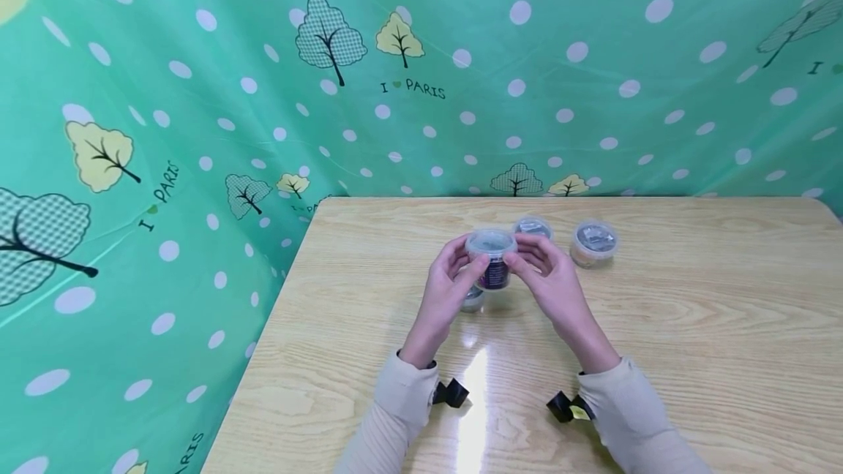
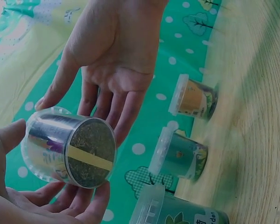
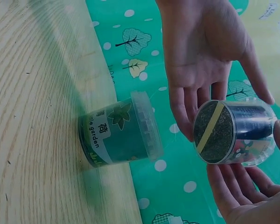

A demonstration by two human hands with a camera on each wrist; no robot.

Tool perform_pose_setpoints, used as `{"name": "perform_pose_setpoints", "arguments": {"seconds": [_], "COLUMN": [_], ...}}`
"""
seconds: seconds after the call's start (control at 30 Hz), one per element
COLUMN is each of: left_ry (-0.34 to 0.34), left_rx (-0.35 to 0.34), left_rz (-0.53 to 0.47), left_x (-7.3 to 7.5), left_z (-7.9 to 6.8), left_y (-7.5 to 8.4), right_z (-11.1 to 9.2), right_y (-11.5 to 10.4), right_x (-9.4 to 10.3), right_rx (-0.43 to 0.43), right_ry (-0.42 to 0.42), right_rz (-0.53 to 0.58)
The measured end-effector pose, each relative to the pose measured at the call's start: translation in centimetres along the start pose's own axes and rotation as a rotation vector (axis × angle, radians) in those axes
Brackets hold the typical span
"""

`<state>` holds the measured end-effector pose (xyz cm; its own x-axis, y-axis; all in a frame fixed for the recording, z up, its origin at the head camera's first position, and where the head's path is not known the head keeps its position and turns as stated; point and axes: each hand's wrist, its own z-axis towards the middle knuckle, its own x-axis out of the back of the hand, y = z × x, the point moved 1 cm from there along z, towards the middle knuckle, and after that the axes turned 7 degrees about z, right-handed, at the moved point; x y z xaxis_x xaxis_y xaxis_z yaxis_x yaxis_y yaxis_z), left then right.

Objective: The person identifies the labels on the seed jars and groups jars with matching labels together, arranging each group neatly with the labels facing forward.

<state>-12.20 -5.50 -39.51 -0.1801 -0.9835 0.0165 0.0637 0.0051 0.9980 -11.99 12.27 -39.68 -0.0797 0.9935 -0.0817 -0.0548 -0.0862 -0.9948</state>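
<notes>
Above the table, both hands hold a clear plastic plant tub (image 1: pixel 492 275) with a translucent lid and a dark purple label. My left hand (image 1: pixel 443 295) grips its left side and my right hand (image 1: pixel 558 291) its right, thumbs toward me and fingers around the wall. In the left wrist view, the base of the tub (image 2: pixel 91 140) shows dark contents and a yellow strip across it. The right wrist view shows the same tub (image 3: pixel 214 133) between the fingers, tilted on its side in that picture.
A green-labelled tub (image 1: pixel 472 301) stands on the wooden table (image 1: pixel 711 328) below the left hand, partly hidden. Behind the right hand is another lidded tub (image 1: pixel 532 225), with an orange-labelled one (image 1: pixel 594 243) to its right. A green dotted cloth (image 1: pixel 461 123) hangs beyond the table.
</notes>
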Motion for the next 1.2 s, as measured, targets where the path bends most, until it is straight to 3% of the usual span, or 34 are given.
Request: {"name": "perform_pose_setpoints", "arguments": {"seconds": [0.33, 0.83, 1.03, 1.2], "left_ry": [-0.026, -0.074, -0.101, -0.135], "left_rx": [0.018, 0.018, 0.020, 0.017], "left_rz": [0.037, -0.003, -0.036, -0.066], "left_x": [0.3, 0.9, 1.0, 1.1], "left_z": [0.1, 0.2, 0.2, 0.1], "left_y": [-0.1, -0.1, -0.2, -0.1], "right_z": [-0.1, 0.0, 0.1, 0.1], "right_y": [-0.2, -0.3, -0.2, -0.2], "right_x": [0.0, 0.3, 0.5, 0.6], "right_rx": [0.009, 0.009, -0.015, -0.059], "right_ry": [-0.002, -0.008, -0.011, -0.066], "right_rz": [0.020, 0.040, 0.049, 0.042]}}
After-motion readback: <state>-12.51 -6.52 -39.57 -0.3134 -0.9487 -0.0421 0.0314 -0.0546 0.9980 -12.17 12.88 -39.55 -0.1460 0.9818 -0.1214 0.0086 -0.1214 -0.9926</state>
